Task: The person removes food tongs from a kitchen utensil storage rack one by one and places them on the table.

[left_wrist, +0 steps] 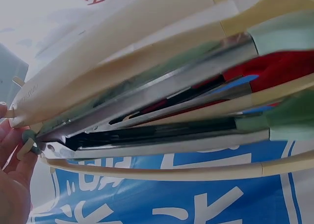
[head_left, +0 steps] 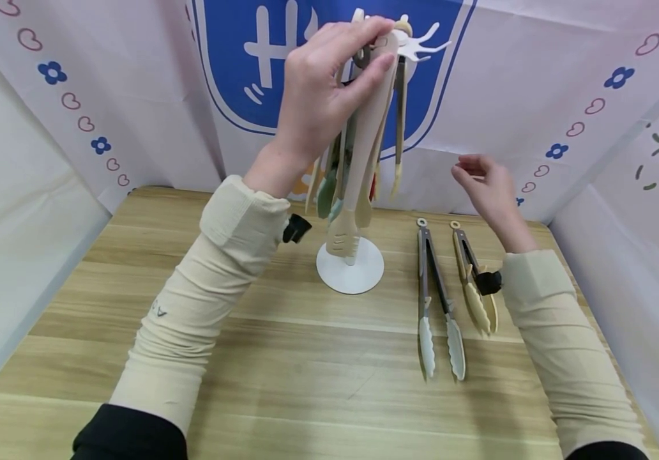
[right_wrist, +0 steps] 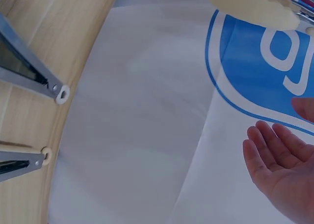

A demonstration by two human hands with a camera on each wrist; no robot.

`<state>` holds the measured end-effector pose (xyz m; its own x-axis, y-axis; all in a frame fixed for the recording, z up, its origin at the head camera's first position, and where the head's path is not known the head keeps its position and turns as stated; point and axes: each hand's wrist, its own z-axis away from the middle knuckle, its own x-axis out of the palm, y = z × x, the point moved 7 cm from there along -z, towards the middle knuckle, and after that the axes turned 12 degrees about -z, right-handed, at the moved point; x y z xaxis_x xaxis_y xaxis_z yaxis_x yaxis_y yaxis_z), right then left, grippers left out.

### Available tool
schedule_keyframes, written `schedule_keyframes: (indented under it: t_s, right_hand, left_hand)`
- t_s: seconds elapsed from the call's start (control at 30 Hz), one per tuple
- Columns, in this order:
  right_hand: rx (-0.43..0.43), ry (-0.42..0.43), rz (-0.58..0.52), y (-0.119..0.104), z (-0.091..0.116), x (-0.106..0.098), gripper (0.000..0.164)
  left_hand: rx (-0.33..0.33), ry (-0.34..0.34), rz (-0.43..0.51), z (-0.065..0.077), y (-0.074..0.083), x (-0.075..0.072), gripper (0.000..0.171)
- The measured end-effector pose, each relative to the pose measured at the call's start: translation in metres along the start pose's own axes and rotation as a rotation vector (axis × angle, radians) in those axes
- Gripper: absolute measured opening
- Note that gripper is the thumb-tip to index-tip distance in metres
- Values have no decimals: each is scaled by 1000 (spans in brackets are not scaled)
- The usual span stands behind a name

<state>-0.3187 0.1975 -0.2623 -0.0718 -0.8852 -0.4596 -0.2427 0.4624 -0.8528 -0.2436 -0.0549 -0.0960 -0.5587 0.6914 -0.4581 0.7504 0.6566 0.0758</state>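
Note:
My left hand [head_left: 329,83] is at the top of a utensil stand with a round white base [head_left: 358,281]. Its thumb and fingers pinch the top of a beige slotted spatula [head_left: 361,156], which hangs head down. Whether its loop sits on a hook is hidden. Behind it hang tongs with green tips [left_wrist: 147,81] and other beige utensils, overlapping. My right hand [head_left: 493,191] hovers above the back right of the table, fingers loosely bent, holding nothing. Below it lie tongs with white tips [head_left: 424,345] and smaller tongs with cream tips [head_left: 476,306].
The wooden table [head_left: 283,370] has its back edge against a printed cloth [head_left: 479,96] with a blue emblem. White walls [head_left: 13,211] close in both sides. White prongs [head_left: 418,48] stick out at the top right of the stand.

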Motion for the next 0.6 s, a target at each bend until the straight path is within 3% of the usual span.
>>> schedule_keyframes:
  t_s: [0.6]
  right_hand:
    - [-83, 29, -62, -39, 5, 1, 41]
  left_hand:
    - [29, 32, 44, -2, 0, 0, 31]
